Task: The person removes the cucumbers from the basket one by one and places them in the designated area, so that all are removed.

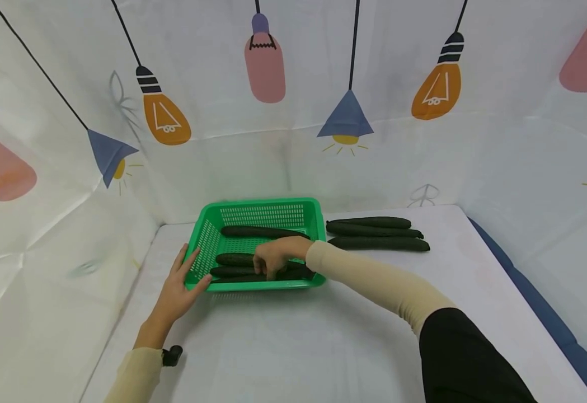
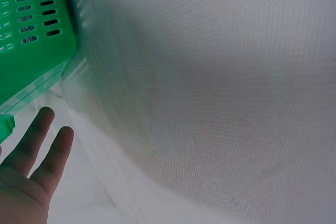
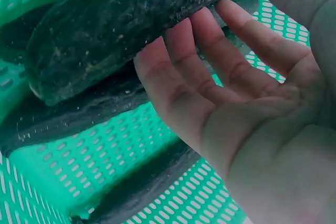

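A green plastic basket (image 1: pixel 260 202) with slotted walls holds several dark green cucumbers. My right hand (image 1: pixel 279 254) reaches into its front half and grips a cucumber (image 3: pixel 121 30), fingertips along one side and thumb toward the other. Another cucumber (image 3: pixel 73 121) lies right beside the gripped one. Farther back in the basket, a single cucumber (image 1: pixel 260 232) rests apart from the front group. My left hand (image 1: pixel 176 291) lies against the basket's left end with fingers spread and straight, touching the rim; part of it shows in the left wrist view beside the basket's corner (image 2: pixel 47 51).
Three cucumbers (image 1: pixel 376 231) lie side by side on the white-covered table (image 1: pixel 293 347), just right of the basket. A white cloth (image 1: pixel 293 162) printed with lamps hangs behind and on both sides. Blue fabric (image 1: pixel 540 302) shows past the table's right edge.
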Action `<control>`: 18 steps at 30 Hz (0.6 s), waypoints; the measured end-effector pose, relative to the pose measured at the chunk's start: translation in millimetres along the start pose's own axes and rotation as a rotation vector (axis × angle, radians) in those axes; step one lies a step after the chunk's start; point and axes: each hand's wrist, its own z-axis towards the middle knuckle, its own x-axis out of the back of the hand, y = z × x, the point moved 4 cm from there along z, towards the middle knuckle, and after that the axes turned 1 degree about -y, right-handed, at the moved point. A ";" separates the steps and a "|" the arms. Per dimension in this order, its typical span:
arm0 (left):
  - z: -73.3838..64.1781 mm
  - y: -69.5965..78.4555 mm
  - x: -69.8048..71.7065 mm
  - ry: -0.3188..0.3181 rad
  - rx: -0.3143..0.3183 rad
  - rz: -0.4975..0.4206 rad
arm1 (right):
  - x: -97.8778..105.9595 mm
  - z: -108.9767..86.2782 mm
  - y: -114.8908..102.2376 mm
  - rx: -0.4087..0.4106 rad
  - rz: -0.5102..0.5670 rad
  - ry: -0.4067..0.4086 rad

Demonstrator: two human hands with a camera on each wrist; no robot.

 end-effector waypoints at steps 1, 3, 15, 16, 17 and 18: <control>0.3 0.0 0.0 -0.001 0.000 0.001 | 0.0 -0.9 0.4 -0.004 0.016 -0.002; 0.6 0.0 0.1 -0.003 0.001 0.001 | 0.5 -1.7 1.0 -0.008 0.049 -0.011; 0.5 1.0 1.2 0.007 -0.003 0.009 | 9.6 -1.1 3.3 -0.015 0.047 -0.010; 0.3 0.9 1.0 0.006 -0.002 0.010 | 9.6 -0.9 5.0 -0.018 0.067 -0.016; 0.1 0.7 0.8 0.004 -0.001 0.012 | 9.4 -0.7 7.0 -0.024 0.082 -0.022; -0.1 0.5 0.7 0.003 0.001 0.012 | 9.1 -0.7 8.9 -0.031 0.105 -0.029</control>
